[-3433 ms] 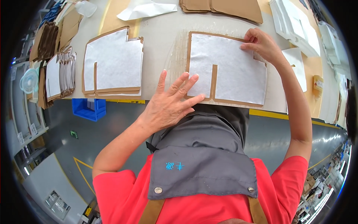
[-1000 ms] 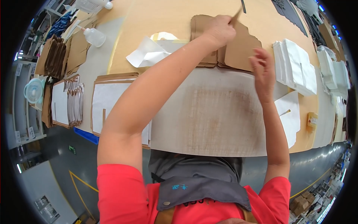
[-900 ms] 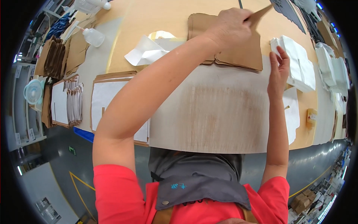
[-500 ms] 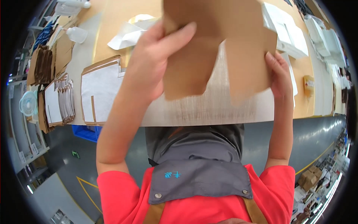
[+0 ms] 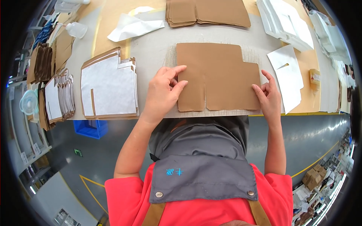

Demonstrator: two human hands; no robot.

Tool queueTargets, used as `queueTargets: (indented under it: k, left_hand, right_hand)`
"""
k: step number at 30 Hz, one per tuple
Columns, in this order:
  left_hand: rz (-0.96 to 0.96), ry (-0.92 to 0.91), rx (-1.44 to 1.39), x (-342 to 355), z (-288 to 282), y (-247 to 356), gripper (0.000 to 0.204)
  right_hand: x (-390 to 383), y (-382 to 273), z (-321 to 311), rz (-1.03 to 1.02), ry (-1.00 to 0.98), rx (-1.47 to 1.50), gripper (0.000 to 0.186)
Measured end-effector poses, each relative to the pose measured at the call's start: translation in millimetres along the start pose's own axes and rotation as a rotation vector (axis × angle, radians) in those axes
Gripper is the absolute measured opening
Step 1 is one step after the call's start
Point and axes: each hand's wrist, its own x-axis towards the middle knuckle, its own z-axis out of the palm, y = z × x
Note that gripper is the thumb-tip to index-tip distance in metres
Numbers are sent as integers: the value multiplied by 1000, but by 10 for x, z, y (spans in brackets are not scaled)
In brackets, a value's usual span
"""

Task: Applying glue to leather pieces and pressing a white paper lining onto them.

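A brown leather-like panel (image 5: pixel 222 79) lies flat at the table's near edge, with a step cut from its upper right corner and a narrow slit at its lower edge. My left hand (image 5: pixel 164 92) rests at its left side, index finger and thumb apart on the surface. At the right edge is my right hand (image 5: pixel 269 98), its thumb touching the panel and its index finger stretched away. Neither hand is closed around it. Behind the panel lies a stack of similar brown pieces (image 5: pixel 222 13). White-faced pieces of like shape (image 5: pixel 111 84) are piled to the left.
A white sheet with a slot (image 5: pixel 288 77) lies right of my right hand, below a white stack (image 5: pixel 288 22). Crumpled white paper (image 5: pixel 135 28) and a plastic bottle (image 5: pixel 77 30) are at the back left. A small yellowish container (image 5: pixel 314 76) stands far right; a blue crate (image 5: pixel 90 129) is below.
Both hands have come down toward me, and the brown panel, raised and tilted before, now lies flat. My fingers have loosened from it. The stack behind has come into sight.
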Motion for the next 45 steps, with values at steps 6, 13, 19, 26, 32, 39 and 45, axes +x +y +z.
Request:
queueTargets:
  k: [6, 13, 19, 26, 32, 39, 45]
  left_hand:
    - [217, 78, 418, -33, 39, 67, 45]
    - [641, -252, 708, -169, 413, 120, 78]
    - [574, -375, 712, -207, 507, 79, 85]
    - [815, -517, -130, -317, 742, 1019, 52]
    - [489, -1236, -899, -1014, 1022, 1967, 33]
    - [656, -1221, -1112, -1092, 1101, 1761, 25]
    - [778, -1263, -1262, -1083, 1117, 1534, 19]
  right_hand:
    - [-52, 8, -26, -32, 48, -212, 55]
    - [605, 789, -1249, -316, 602, -740, 55]
    - [1001, 1830, -2458, 212, 531, -606, 83]
    - [1372, 2193, -2775, 315, 200, -2, 68]
    - [1044, 1984, -3077, 55, 578, 941, 57]
    - [583, 647, -1713, -394, -154, 1418, 55]
    - [418, 238, -492, -175, -160, 1521, 53]
